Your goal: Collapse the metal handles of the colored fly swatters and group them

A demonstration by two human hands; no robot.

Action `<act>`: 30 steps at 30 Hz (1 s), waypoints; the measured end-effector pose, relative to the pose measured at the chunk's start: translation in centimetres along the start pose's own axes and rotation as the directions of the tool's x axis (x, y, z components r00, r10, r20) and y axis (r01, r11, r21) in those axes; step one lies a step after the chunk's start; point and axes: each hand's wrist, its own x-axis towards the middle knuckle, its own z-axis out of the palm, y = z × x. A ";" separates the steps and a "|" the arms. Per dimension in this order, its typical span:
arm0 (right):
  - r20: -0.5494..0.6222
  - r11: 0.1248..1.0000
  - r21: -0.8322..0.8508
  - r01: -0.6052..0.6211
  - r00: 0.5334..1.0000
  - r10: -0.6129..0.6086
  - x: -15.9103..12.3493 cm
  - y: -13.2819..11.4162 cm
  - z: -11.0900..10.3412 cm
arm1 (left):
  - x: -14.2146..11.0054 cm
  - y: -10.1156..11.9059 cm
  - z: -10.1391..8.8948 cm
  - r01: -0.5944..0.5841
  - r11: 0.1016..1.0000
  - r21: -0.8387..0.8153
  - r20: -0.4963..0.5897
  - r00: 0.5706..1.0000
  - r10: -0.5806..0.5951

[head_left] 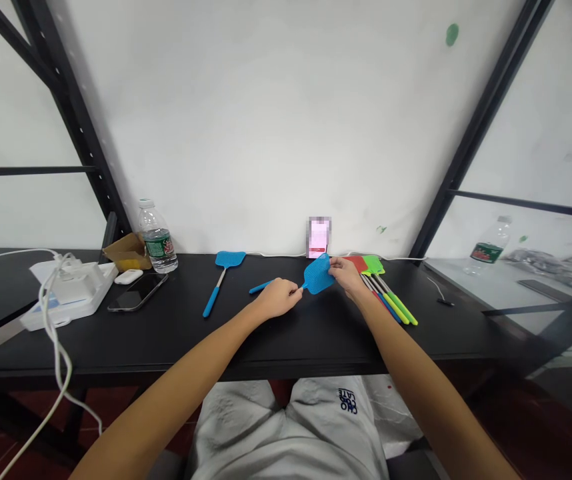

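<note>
Over the black desk (176, 340), the left hand (280, 299) wraps its fingers around a blue flyswatter (319, 275), whose far edge the right hand (348, 275) pinches. Handling looks partway: another blue swatter (222, 277) lies extended at left, coloured swatters (400, 304) bunched at right.

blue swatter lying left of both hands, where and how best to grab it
Probably by its handle, from the near side, with the left hand once free: the slim grip angles toward the near table edge, while the broad head lies toward the wall.
</note>
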 end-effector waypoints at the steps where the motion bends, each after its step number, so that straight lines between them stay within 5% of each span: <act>1: -0.001 1.000 -0.005 0.021 1.000 -0.021 0.1 0.1 0.0 | 0.0 0.0 0.0 0.003 1.000 0.001 0.001 1.000 -0.003; 9: -0.056 0.979 -0.126 0.161 0.984 -0.169 0.0 0.2 -0.2 | 0.2 -0.1 0.0 0.029 0.999 0.013 -0.002 1.000 -0.029; 21: 0.005 0.974 0.211 -0.087 0.996 0.088 -0.8 -1.9 0.4 | 0.2 0.5 -0.6 0.071 0.997 0.023 -0.025 0.997 -0.070; 30: -0.026 0.990 0.137 0.016 1.000 -0.012 -1.1 -2.0 0.2 | 0.3 0.3 -0.5 0.085 0.996 0.009 -0.004 0.996 -0.084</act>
